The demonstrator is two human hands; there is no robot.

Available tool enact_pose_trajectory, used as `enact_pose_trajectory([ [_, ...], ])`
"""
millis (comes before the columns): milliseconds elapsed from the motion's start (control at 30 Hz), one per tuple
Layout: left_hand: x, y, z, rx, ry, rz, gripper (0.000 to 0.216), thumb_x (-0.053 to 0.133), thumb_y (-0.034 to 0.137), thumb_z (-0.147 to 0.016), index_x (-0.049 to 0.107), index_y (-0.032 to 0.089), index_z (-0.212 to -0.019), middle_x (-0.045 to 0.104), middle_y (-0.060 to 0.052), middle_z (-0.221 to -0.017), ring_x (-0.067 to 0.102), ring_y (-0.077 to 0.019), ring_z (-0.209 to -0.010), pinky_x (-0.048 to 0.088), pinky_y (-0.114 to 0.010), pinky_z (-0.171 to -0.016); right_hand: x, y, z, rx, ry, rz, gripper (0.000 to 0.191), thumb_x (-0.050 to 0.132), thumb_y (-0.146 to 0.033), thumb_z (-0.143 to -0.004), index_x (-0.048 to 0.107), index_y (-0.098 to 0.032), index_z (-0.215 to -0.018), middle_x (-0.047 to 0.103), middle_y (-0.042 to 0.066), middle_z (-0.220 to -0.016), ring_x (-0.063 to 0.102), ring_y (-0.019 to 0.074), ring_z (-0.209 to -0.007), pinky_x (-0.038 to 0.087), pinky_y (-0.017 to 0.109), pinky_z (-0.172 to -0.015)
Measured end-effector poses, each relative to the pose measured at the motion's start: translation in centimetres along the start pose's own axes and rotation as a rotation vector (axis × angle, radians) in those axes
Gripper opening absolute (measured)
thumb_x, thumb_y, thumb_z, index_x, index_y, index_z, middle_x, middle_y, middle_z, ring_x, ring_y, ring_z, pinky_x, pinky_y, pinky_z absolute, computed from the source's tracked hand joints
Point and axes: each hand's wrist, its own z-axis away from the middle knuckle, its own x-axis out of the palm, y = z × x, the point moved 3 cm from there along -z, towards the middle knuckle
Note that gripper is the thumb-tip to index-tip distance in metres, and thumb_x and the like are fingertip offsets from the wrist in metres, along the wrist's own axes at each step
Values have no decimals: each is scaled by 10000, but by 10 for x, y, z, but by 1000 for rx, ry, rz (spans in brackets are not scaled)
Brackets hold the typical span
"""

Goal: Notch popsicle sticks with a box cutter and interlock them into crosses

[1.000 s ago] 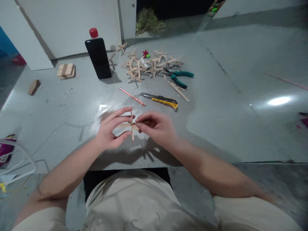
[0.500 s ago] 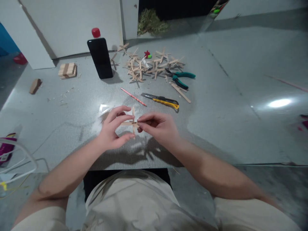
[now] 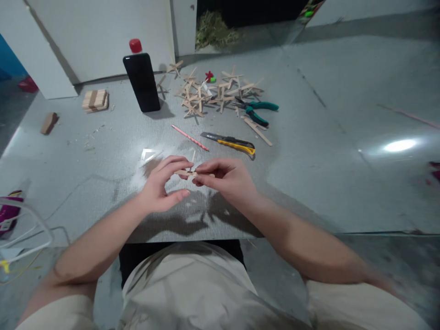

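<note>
A small cross of pale wooden craft sticks (image 3: pixel 182 173) is held above the table, tilted so that one arm points away from me. My right hand (image 3: pixel 227 176) pinches it near its centre between thumb and fingers. On its other side is my left hand (image 3: pixel 165 183), thumb and fingers spread apart around the left arm of the cross. The left fingertips are close to the sticks; whether they touch is unclear. Just beyond lie a pink patterned pencil (image 3: pixel 190 137) and a yellow-and-black utility knife (image 3: pixel 230 143).
Further back are a pile of crossed sticks (image 3: pixel 199 98), green-handled pliers (image 3: pixel 256 110) and loose sticks (image 3: pixel 257 131). A black phone (image 3: pixel 142 82) leans upright against a red-capped bottle (image 3: pixel 135 46). A banded stick bundle (image 3: pixel 96 100) lies left, with a clear plastic piece (image 3: pixel 148 155) nearer.
The stick cross has been tilted and turned within my right hand's pinch. My left thumb has drawn away from the cross's near arm, and the fingers have shifted slightly.
</note>
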Motion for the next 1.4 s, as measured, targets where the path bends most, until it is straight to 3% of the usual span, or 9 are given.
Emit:
enact_pose_trajectory([
  [200, 2, 2, -1, 11, -12, 53, 505, 723, 444, -978, 627, 240, -1430, 695, -116, -1199, 680, -193, -934, 619, -327, -768, -1, 3, -2, 12, -20, -43, 357, 992, -531, -670, 804, -251, -788, 783, 3, -766, 758, 180, -691, 681, 363, -701],
  [800, 4, -1, 2, -26, 6, -8, 501, 808, 356, -925, 643, 219, -1378, 753, -83, -1118, 717, -148, -811, 620, -305, -788, -5, 11, -7, 39, -60, -85, 319, 999, -467, -695, 811, -236, -812, 788, 9, -738, 793, 187, -705, 668, 308, -656],
  [1200, 2, -6, 11, -196, 13, 57, 531, 841, 273, -890, 651, 233, -1385, 777, -120, -1254, 783, -260, -1098, 634, -382, -959, -6, 11, -7, 21, -46, -46, 330, 991, -514, -691, 803, -268, -807, 789, 8, -803, 794, 218, -743, 674, 368, -661],
  [1400, 4, -7, 11, -204, 15, 56, 517, 860, 265, -880, 664, 251, -1359, 778, -103, -1257, 782, -257, -1117, 636, -387, -983, -6, 13, -10, 40, -54, -17, 373, 993, -547, -668, 798, -262, -808, 788, 10, -799, 773, 201, -713, 673, 361, -652],
])
